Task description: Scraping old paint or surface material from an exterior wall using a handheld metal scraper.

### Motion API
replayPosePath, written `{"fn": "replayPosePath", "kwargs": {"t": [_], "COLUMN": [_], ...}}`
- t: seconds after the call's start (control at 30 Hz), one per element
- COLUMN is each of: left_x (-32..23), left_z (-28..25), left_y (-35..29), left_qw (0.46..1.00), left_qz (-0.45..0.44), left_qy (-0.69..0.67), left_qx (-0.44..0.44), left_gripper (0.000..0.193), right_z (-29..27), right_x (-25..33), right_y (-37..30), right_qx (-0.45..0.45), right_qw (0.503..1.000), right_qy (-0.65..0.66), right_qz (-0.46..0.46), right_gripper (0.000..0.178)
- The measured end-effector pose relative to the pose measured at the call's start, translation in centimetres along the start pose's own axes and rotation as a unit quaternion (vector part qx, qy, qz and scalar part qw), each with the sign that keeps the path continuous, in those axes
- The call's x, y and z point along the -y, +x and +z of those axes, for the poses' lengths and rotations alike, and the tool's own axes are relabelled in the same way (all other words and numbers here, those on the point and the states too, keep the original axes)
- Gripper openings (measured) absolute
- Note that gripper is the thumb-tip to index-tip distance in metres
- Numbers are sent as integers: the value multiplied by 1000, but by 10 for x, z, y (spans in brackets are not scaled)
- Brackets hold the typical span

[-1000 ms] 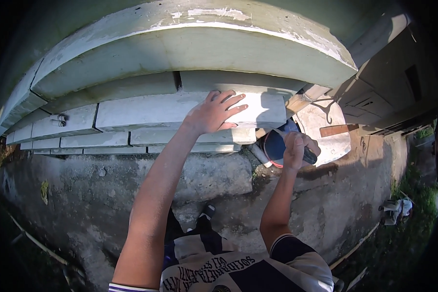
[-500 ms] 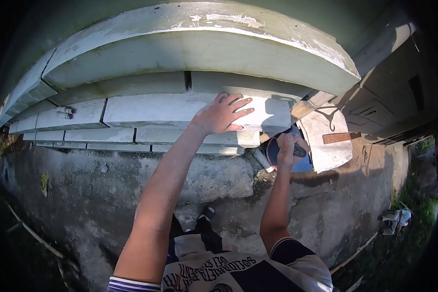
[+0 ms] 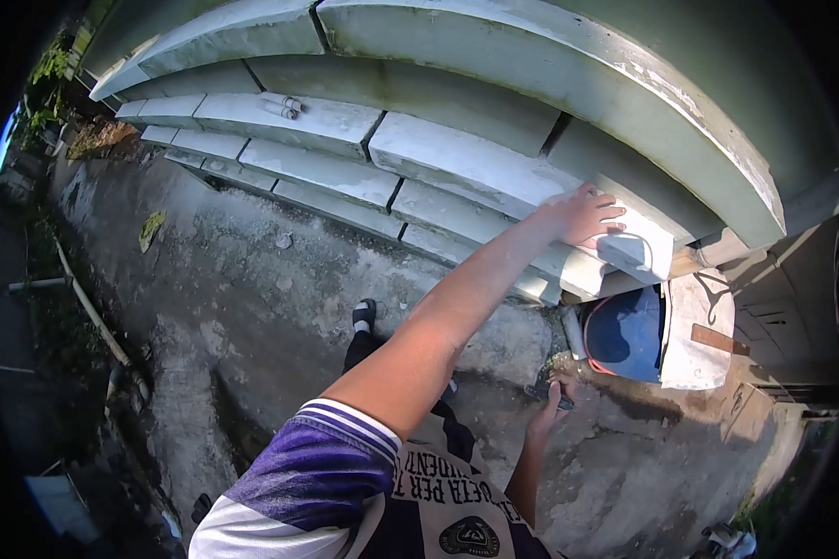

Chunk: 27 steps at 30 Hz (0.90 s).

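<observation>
My left hand [image 3: 584,216] lies with fingers spread on top of a long white block [image 3: 639,210], near the block's right end. Lower down, my right hand [image 3: 559,399] is closed around a small dark object [image 3: 543,394], held above the concrete ground. Its exact kind is too blurred to tell. A blue tub [image 3: 625,333] with a reddish rim stands just beyond my right hand, partly covered by a pale sheet [image 3: 702,349]. More long pale blocks [image 3: 322,170] lie in stepped rows to the left.
A larger curved ledge [image 3: 531,56] overhangs the rows. Two short rolled pieces [image 3: 281,106] sit on a block at the left. A dark clothes hanger [image 3: 714,293] and a brown strip [image 3: 718,339] are on the sheet. A pole [image 3: 93,303] lies along the ground's left edge.
My view has swung to the left. The right hand has dropped from over the blue tub toward my body, still holding the dark object. My left hand stays on the block.
</observation>
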State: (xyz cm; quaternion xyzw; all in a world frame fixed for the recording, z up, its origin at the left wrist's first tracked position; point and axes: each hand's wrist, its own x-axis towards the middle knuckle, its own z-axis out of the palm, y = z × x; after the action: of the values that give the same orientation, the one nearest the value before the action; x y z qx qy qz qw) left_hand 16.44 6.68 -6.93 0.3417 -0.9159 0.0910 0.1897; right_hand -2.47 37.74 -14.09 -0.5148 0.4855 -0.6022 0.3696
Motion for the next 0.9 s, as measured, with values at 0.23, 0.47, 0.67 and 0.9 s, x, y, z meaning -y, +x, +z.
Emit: {"fn": "replayPosePath", "kwargs": {"t": [0.23,0.47,0.67,0.9], "left_x": [-44,-22,3,-16], "left_z": [5,-76,-113,-61], "left_y": [-58,-200,-276,-456], "left_qw": [962,908,851,760], "left_qz": [-145,-379,-507,-646], "left_qy": [159,116,114,-70], "left_qx": [-170,-138,-71,-10], "left_gripper": [60,85,90,72], "right_z": [-73,-113,-92,-49], "right_x": [32,34,18,24], "right_y": [-42,-51,-34,-28], "right_qx": [-53,-153,-160,-84], "right_qw": [984,957,939,962], "right_qy": [-79,-78,-39,34], "right_qz": [149,233,303,257], "right_gripper": [23,28,30,23]}}
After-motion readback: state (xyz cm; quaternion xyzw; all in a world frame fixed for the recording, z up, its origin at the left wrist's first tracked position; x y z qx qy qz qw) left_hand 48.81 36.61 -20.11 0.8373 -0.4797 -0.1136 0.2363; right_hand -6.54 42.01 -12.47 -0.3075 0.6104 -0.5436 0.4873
